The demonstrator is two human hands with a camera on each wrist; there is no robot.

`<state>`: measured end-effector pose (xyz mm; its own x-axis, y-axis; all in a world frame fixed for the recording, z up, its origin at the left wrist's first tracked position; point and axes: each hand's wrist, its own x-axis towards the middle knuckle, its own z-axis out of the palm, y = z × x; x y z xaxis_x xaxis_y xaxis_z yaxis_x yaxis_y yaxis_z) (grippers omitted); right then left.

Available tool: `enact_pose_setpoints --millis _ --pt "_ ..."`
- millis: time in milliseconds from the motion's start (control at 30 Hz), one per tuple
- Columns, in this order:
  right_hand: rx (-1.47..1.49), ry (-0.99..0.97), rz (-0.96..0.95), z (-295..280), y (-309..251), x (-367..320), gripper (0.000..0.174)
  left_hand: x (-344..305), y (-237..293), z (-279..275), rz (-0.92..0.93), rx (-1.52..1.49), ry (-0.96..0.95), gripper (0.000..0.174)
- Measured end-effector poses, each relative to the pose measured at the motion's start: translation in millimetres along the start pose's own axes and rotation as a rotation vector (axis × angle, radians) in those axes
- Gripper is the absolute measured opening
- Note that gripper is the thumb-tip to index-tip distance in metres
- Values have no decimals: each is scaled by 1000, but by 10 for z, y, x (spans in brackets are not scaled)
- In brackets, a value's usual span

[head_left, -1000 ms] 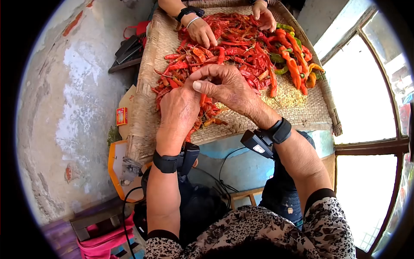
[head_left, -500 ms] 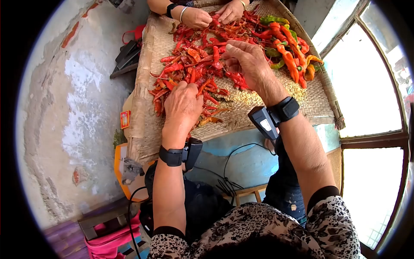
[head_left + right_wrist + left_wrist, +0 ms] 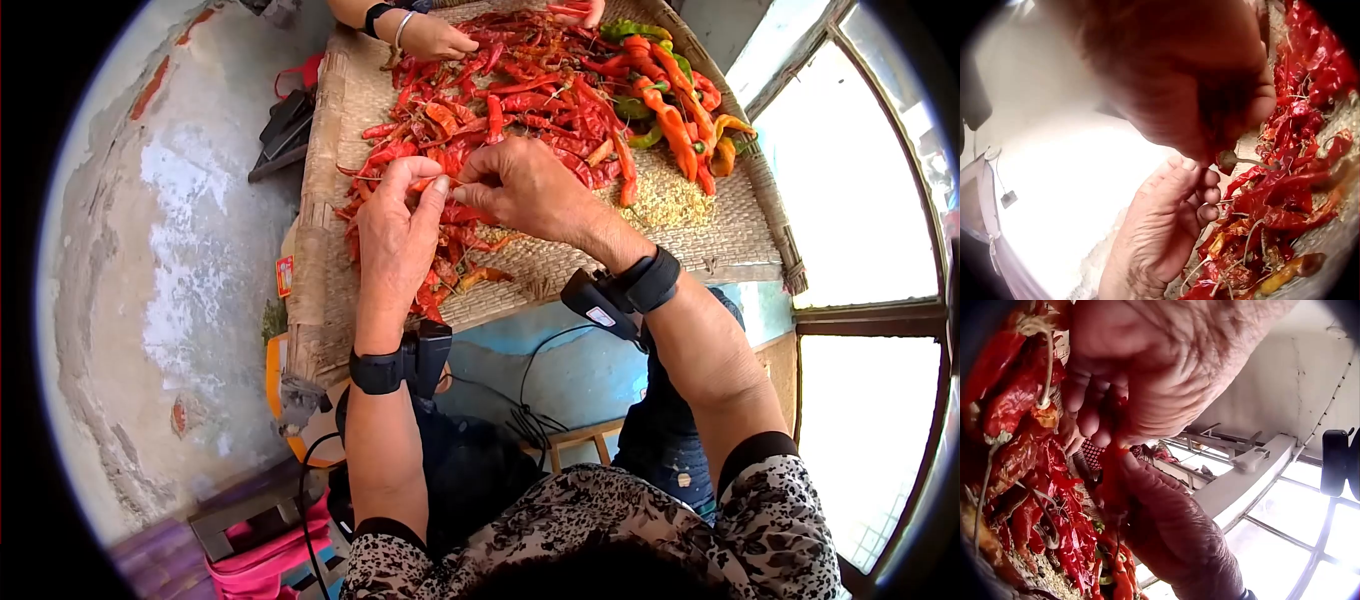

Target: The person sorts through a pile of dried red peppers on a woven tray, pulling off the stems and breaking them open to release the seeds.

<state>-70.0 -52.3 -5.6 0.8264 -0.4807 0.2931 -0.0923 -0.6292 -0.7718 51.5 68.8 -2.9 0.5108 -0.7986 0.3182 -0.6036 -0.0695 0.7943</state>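
Over the near part of the heap of dried red chilies [image 3: 540, 100], both hands meet with a red chili [image 3: 426, 185] between them. My left hand [image 3: 398, 235] pinches one end of it between thumb and forefinger. From the right, my right hand [image 3: 535, 195] grips the other end with curled fingers. In the left wrist view the red chili [image 3: 1113, 481] spans the two hands, partly hidden by fingers. The right wrist view shows a stem cap [image 3: 1227, 161] with a thin stem poking out below the right hand.
The heap lies on a woven tray [image 3: 330, 250] with pale seeds [image 3: 675, 207] on its right side. Fresher orange and green peppers [image 3: 680, 120] lie at the right. Another person's hand [image 3: 435, 37] works at the far edge. A window stands right, a wall left.
Half a second ago my left hand was down at the pile and my right hand apart, up and right. Now they have come together at a chili. The other person's hands have moved apart.
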Motion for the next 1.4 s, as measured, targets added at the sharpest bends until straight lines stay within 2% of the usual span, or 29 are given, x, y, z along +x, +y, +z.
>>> enact_pose_setpoints --millis 33,67,133,167,200,233,267,300,333,367,400,500,600,633,733,800,867,900,967,1000,1033,1067,1133,1167,1200,1267,1300,1333,1400 --pt "25 -107 27 -33 8 15 19 15 -21 17 24 -100 41 20" --pt "25 -108 27 -82 21 21 19 21 -32 10 23 -99 42 20" --pt "-14 -247 135 -227 44 21 19 31 -36 -30 -101 -59 -34 24" --pt "-21 -207 193 -314 37 29 20 17 -67 -44 -101 -57 -34 24" --pt "-18 -161 223 -403 56 63 24 -7 -101 -54 84 294 -56 26" --pt "134 36 207 -434 88 69 26 -30 -125 -63 269 643 -78 28" --pt "287 232 188 -451 111 78 28 -53 -139 -70 267 646 -78 28" --pt "289 230 187 -442 161 105 28 -71 -129 -71 242 720 -139 28" --pt "367 374 176 -420 218 132 30 -85 -118 -73 217 794 -201 29" --pt "446 519 165 -402 271 145 31 -98 -100 -82 230 779 -179 23" --pt "447 520 164 -391 250 137 31 -96 -110 -85 230 780 -179 23" --pt "122 122 75 -300 169 76 29 -75 -153 -120 199 733 -107 19" --pt "-24 -38 -21 -109 116 3 28 -40 -143 -162 214 574 -72 12" --pt "-144 -14 -153 -56 114 -21 28 -37 -105 -166 227 563 -43 12" --pt "-224 64 -191 57 46 -41 27 -29 28 -157 217 480 -44 12" --pt "-217 14 -160 4 3 -41 26 -29 66 -119 193 409 -70 13" --pt "-366 -89 -21 -56 -22 -34 25 -17 68 -76 135 361 -99 13" --pt "-367 -85 -27 -113 -15 -25 25 -10 53 -68 152 330 -54 18" --pt "-406 -163 85 -272 53 -4 27 48 1 -143 160 390 8 20" --pt "-316 -21 39 -305 189 22 28 88 -29 -202 166 444 64 21" --pt "-235 152 58 -379 174 48 31 138 -65 -273 142 519 19 29" --pt "-154 322 73 -468 154 83 34 196 -141 -315 152 523 26 29" --pt "-217 449 72 -621 145 150 44 318 -286 -362 219 743 -33 36" --pt "-198 489 23 -627 166 146 50 422 -331 -367 118 742 -105 46" --pt "-195 491 25 -587 195 130 50 514 -377 -345 118 744 -108 46" --pt "-180 504 -118 -481 228 79 48 720 -505 -255 202 868 -166 54" --pt "-147 413 -63 -472 148 38 45 859 -556 -207 95 975 -279 76" --pt "-131 362 -15 -470 101 24 42 973 -634 -143 101 973 -277 76" --pt "-131 404 -57 -449 65 18 39 1159 -711 -14 -155 718 -394 96"
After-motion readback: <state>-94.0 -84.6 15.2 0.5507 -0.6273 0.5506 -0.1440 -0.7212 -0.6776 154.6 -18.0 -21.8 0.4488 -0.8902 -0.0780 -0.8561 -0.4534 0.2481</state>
